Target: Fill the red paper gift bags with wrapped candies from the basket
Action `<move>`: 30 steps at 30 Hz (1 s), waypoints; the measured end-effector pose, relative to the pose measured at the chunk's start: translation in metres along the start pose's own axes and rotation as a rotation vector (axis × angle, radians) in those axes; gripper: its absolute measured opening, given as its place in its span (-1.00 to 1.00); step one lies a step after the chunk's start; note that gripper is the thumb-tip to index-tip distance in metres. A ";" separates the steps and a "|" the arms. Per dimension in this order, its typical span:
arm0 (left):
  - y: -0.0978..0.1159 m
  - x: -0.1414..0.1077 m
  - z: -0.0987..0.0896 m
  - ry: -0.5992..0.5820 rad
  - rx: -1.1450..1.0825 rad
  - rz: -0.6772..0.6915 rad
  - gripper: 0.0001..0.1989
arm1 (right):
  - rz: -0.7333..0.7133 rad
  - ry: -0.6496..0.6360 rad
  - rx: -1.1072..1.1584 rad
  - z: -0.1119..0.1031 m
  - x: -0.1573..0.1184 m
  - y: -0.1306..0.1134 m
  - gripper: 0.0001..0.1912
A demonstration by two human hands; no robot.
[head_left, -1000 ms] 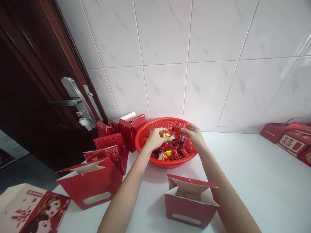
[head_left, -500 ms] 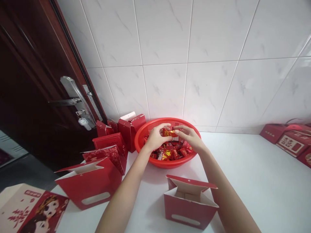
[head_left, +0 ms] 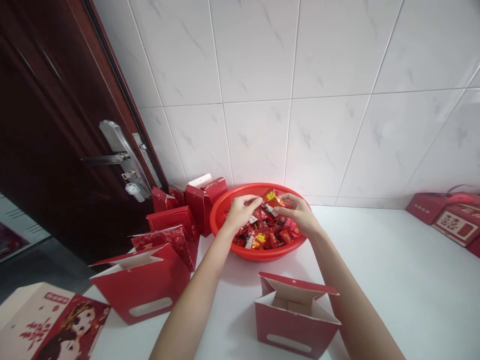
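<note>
A red plastic basket (head_left: 258, 256) full of wrapped candies (head_left: 262, 239) stands against the wall, and both hands are over it. My right hand (head_left: 300, 215) has its thumb and fingers closed around a red-and-gold wrapped candy (head_left: 271, 196). On the basket's left side, my left hand (head_left: 242, 214) has thumb and forefinger pinched together above the candies; what is between them, if anything, is too small to tell. Nearer to me, between my forearms, a red paper gift box (head_left: 296, 322) stands with its top open and its inside showing.
Several red gift boxes (head_left: 144, 285) stand in a row on the left of the white table (head_left: 390, 280). A printed box (head_left: 56, 320) lies at the lower left. More red boxes (head_left: 452, 220) are at the far right. A dark door (head_left: 56, 125) borders the table's left side.
My hands have drawn slightly apart. The red-and-gold candy, between both hands before, is now at my right fingers. The view has shifted slightly.
</note>
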State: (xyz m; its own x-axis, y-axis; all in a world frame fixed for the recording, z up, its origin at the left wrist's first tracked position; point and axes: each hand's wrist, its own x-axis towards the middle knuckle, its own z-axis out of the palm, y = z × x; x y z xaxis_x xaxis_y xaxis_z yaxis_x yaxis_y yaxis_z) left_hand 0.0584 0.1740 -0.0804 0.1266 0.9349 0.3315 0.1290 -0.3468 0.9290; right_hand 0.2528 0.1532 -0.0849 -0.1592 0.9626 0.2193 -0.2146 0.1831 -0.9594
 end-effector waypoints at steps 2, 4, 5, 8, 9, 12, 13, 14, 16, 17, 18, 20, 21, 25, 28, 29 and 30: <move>0.000 0.000 0.000 0.001 -0.022 0.038 -0.68 | 0.011 -0.017 0.001 -0.001 0.000 0.000 -0.49; 0.001 -0.001 -0.001 0.018 -0.038 0.070 -0.65 | 0.023 -0.026 -0.017 -0.002 0.001 0.001 -0.45; 0.002 -0.001 -0.001 0.027 -0.041 0.081 -0.65 | 0.029 -0.024 -0.034 -0.002 0.001 0.001 -0.43; 0.005 -0.002 0.000 0.032 -0.046 0.104 -0.66 | 0.052 -0.012 -0.082 -0.004 0.003 0.002 -0.40; 0.005 -0.002 0.000 0.030 -0.051 0.110 -0.66 | 0.060 -0.014 -0.093 -0.004 0.003 0.002 -0.40; 0.007 -0.002 0.001 0.029 -0.066 0.131 -0.67 | 0.074 -0.039 -0.114 -0.005 0.003 0.002 -0.37; 0.007 -0.002 0.001 0.029 -0.069 0.136 -0.68 | 0.071 -0.050 -0.122 -0.005 0.002 0.002 -0.37; 0.007 -0.002 0.001 0.029 -0.070 0.139 -0.68 | 0.064 -0.068 -0.128 -0.005 0.002 0.002 -0.38; 0.007 -0.002 0.001 0.030 -0.072 0.141 -0.68 | 0.047 -0.132 -0.123 -0.004 0.001 0.000 -0.44; 0.007 -0.002 0.001 0.030 -0.071 0.142 -0.68 | 0.040 -0.169 -0.106 -0.003 0.000 -0.001 -0.48; 0.007 -0.002 0.001 0.029 -0.070 0.144 -0.67 | 0.036 -0.204 -0.083 -0.002 -0.001 -0.003 -0.51; 0.007 -0.003 0.001 0.022 -0.069 0.149 -0.66 | 0.036 -0.247 -0.047 0.000 -0.002 -0.005 -0.53; 0.008 -0.003 0.001 0.018 -0.072 0.150 -0.66 | 0.035 -0.257 -0.041 0.001 -0.003 -0.006 -0.52; 0.010 -0.004 0.002 0.015 -0.090 0.141 -0.65 | 0.014 -0.245 -0.069 0.003 -0.006 -0.009 -0.54; 0.012 -0.004 0.002 0.009 -0.111 0.128 -0.63 | 0.010 -0.210 -0.103 0.001 -0.006 -0.009 -0.56; 0.012 -0.004 0.002 0.005 -0.120 0.120 -0.63 | 0.009 -0.209 -0.110 0.001 -0.006 -0.009 -0.57; 0.013 -0.005 0.002 0.000 -0.129 0.111 -0.62 | 0.007 -0.214 -0.110 0.000 -0.005 -0.008 -0.58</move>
State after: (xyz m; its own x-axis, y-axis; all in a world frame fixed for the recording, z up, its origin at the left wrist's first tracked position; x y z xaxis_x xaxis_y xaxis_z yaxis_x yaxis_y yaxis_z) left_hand 0.0613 0.1651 -0.0704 0.1332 0.8914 0.4331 -0.0131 -0.4354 0.9001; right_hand 0.2551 0.1464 -0.0782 -0.3638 0.9016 0.2338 -0.1080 0.2084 -0.9720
